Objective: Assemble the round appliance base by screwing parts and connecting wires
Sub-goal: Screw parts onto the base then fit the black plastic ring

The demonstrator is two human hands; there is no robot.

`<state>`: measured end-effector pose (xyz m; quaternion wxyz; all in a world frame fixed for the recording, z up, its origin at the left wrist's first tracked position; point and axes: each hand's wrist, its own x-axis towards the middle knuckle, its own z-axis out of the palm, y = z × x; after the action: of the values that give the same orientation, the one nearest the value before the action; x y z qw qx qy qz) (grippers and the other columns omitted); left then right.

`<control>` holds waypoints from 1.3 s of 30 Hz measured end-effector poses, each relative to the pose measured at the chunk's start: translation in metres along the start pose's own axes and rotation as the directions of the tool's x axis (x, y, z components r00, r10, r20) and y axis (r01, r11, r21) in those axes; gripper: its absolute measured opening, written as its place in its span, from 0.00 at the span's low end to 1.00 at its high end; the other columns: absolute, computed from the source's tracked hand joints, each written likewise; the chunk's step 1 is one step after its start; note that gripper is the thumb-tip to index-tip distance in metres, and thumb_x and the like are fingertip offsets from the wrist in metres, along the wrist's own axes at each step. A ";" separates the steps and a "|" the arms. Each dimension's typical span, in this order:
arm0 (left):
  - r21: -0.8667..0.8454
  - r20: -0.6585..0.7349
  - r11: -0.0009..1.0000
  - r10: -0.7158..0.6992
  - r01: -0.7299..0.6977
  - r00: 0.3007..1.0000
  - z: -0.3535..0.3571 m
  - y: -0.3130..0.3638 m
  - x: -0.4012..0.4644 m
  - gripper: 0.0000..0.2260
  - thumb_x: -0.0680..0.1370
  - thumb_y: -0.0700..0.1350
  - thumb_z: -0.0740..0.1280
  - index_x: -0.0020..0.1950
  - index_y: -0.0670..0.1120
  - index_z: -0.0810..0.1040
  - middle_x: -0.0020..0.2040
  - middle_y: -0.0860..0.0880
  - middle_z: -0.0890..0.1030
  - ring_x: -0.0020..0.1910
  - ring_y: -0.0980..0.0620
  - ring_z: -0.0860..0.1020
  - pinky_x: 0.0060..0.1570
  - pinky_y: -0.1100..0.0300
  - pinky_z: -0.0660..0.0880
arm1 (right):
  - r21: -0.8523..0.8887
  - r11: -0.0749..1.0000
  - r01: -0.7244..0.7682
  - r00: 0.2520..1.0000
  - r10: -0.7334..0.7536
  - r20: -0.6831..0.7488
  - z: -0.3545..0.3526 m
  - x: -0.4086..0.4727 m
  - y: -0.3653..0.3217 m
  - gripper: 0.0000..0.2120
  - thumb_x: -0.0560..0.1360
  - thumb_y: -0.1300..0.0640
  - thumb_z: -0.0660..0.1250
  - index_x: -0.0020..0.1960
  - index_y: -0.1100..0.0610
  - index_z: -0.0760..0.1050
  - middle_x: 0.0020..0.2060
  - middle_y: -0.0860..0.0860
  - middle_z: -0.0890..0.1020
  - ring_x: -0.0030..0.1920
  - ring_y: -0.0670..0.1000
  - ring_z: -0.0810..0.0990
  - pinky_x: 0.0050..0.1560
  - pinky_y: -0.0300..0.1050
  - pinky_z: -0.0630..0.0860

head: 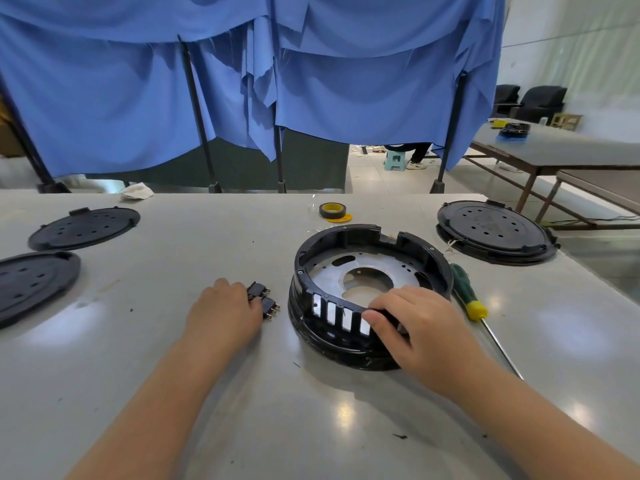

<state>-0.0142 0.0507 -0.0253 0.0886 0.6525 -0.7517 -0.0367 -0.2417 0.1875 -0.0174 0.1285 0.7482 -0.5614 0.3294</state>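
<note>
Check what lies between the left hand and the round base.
In the head view, two small black connectors with metal pins lie between the left hand and the round base; the fingers touch them.

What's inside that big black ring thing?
Inside the black ring lies a shiny metal plate with small holes and a large opening in the middle. The right hand grips the near rim and hides that part of the plate.

Round base point(372, 292) at table point(173, 393) centre.
Connectors point(265, 299) just left; screwdriver point(472, 299) just right; tape rolls point(333, 212) behind; lids point(85, 227) far left, another point(495, 232) far right.
</note>
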 end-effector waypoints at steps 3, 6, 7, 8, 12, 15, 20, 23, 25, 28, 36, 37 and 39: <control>-0.151 0.007 0.988 0.016 -0.014 1.000 -0.004 0.002 0.001 0.14 0.77 0.53 0.65 0.52 0.43 0.79 0.52 0.43 0.76 0.52 0.44 0.76 0.46 0.56 0.70 | 0.024 1.000 -0.018 1.000 0.019 -0.016 -0.001 -0.001 0.002 0.18 0.79 0.46 0.57 0.41 0.55 0.79 0.32 0.46 0.78 0.34 0.49 0.76 0.35 0.49 0.74; -0.279 -0.011 0.960 0.006 -0.009 1.000 -0.010 0.002 0.001 0.10 0.73 0.52 0.71 0.48 0.47 0.78 0.50 0.47 0.75 0.48 0.48 0.74 0.44 0.59 0.67 | 0.041 0.999 -0.027 0.999 0.028 -0.019 -0.002 0.000 0.002 0.18 0.79 0.46 0.57 0.41 0.54 0.79 0.33 0.45 0.79 0.34 0.48 0.76 0.36 0.48 0.75; -0.310 -0.018 0.951 0.005 -0.011 1.000 -0.012 0.001 0.001 0.08 0.73 0.50 0.72 0.48 0.48 0.78 0.50 0.48 0.76 0.48 0.49 0.73 0.43 0.59 0.67 | 0.044 0.999 -0.028 0.999 0.029 -0.023 -0.002 0.000 0.001 0.18 0.79 0.46 0.57 0.41 0.54 0.79 0.33 0.45 0.79 0.34 0.48 0.76 0.36 0.47 0.75; -0.338 -0.023 0.941 0.005 -0.013 1.000 -0.013 0.000 0.001 0.06 0.73 0.47 0.72 0.47 0.48 0.78 0.49 0.49 0.77 0.47 0.50 0.73 0.43 0.60 0.67 | 0.046 0.999 -0.029 0.999 0.030 -0.028 -0.002 0.000 0.001 0.18 0.79 0.46 0.57 0.40 0.54 0.79 0.32 0.45 0.79 0.34 0.48 0.76 0.36 0.47 0.74; -0.469 -0.109 0.882 0.000 -0.051 0.994 -0.021 -0.003 0.002 0.03 0.74 0.41 0.70 0.45 0.48 0.79 0.45 0.49 0.82 0.42 0.51 0.76 0.41 0.62 0.67 | 0.049 0.998 -0.039 0.998 0.041 -0.038 -0.002 0.000 0.000 0.18 0.78 0.45 0.57 0.40 0.54 0.79 0.32 0.44 0.79 0.34 0.47 0.75 0.36 0.46 0.74; -0.707 -0.146 0.697 0.017 -0.117 0.989 -0.030 0.003 -0.002 0.04 0.75 0.40 0.70 0.43 0.50 0.81 0.40 0.51 0.83 0.36 0.55 0.78 0.37 0.64 0.70 | 0.051 0.998 -0.046 0.998 0.047 -0.030 -0.003 0.000 0.000 0.18 0.78 0.45 0.57 0.41 0.54 0.79 0.33 0.44 0.79 0.34 0.46 0.76 0.36 0.45 0.74; -0.965 -0.063 0.236 0.212 -0.114 0.975 -0.044 0.016 -0.017 0.10 0.76 0.36 0.68 0.45 0.50 0.85 0.40 0.49 0.85 0.36 0.55 0.80 0.39 0.63 0.78 | 0.038 0.999 -0.026 1.000 0.026 -0.017 -0.002 0.000 0.001 0.18 0.79 0.45 0.56 0.42 0.53 0.79 0.33 0.43 0.79 0.34 0.45 0.75 0.36 0.44 0.74; -0.984 -0.055 0.143 0.324 -0.107 0.944 -0.048 0.027 -0.028 0.12 0.76 0.35 0.68 0.45 0.50 0.86 0.41 0.47 0.86 0.36 0.53 0.81 0.39 0.64 0.78 | 0.037 0.999 -0.019 1.000 0.019 -0.007 -0.003 0.000 0.002 0.17 0.79 0.46 0.57 0.42 0.53 0.79 0.33 0.43 0.79 0.35 0.46 0.75 0.37 0.45 0.74; -0.981 -0.072 0.143 0.359 -0.131 0.931 -0.051 0.037 -0.037 0.11 0.75 0.35 0.69 0.46 0.51 0.85 0.43 0.47 0.86 0.38 0.52 0.83 0.39 0.66 0.78 | 0.041 0.999 -0.025 1.000 0.025 -0.010 -0.003 0.000 0.002 0.17 0.79 0.46 0.57 0.42 0.54 0.79 0.34 0.44 0.79 0.35 0.46 0.74 0.37 0.45 0.74; -0.965 -0.110 0.181 0.375 -0.189 0.920 -0.054 0.054 -0.050 0.10 0.72 0.35 0.73 0.47 0.50 0.84 0.43 0.50 0.86 0.39 0.51 0.84 0.40 0.66 0.79 | 0.062 0.996 -0.062 0.998 0.063 -0.012 -0.005 -0.001 0.001 0.17 0.78 0.44 0.56 0.46 0.53 0.79 0.36 0.43 0.79 0.38 0.45 0.75 0.40 0.43 0.74; -0.666 -0.438 0.429 0.438 -0.611 0.785 -0.038 0.072 -0.080 0.16 0.71 0.38 0.75 0.47 0.59 0.79 0.44 0.60 0.81 0.39 0.58 0.80 0.39 0.68 0.76 | 0.253 0.955 -0.154 0.982 0.176 -0.069 -0.004 -0.002 -0.006 0.17 0.75 0.44 0.60 0.60 0.50 0.72 0.41 0.39 0.78 0.43 0.43 0.77 0.44 0.43 0.75; -0.658 -0.458 0.422 0.432 -0.623 0.777 -0.035 0.072 -0.082 0.17 0.71 0.38 0.75 0.48 0.60 0.79 0.44 0.60 0.81 0.39 0.57 0.80 0.39 0.66 0.77 | 0.245 0.959 -0.143 0.984 0.164 -0.065 -0.004 -0.003 -0.007 0.17 0.75 0.45 0.60 0.61 0.50 0.72 0.42 0.39 0.78 0.43 0.43 0.77 0.44 0.43 0.75; -0.681 -0.482 0.396 0.390 -0.616 0.784 -0.031 0.073 -0.086 0.18 0.70 0.38 0.76 0.49 0.60 0.78 0.45 0.60 0.81 0.40 0.57 0.80 0.40 0.67 0.78 | 0.246 0.960 -0.133 0.987 0.150 -0.052 -0.004 -0.004 -0.008 0.14 0.76 0.47 0.59 0.58 0.50 0.74 0.42 0.41 0.78 0.43 0.43 0.77 0.44 0.45 0.75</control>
<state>-0.0684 0.1479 0.0101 0.4755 0.2744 -0.7921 -0.2669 -0.2362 0.1951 -0.0153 0.0322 0.7043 -0.5643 0.4296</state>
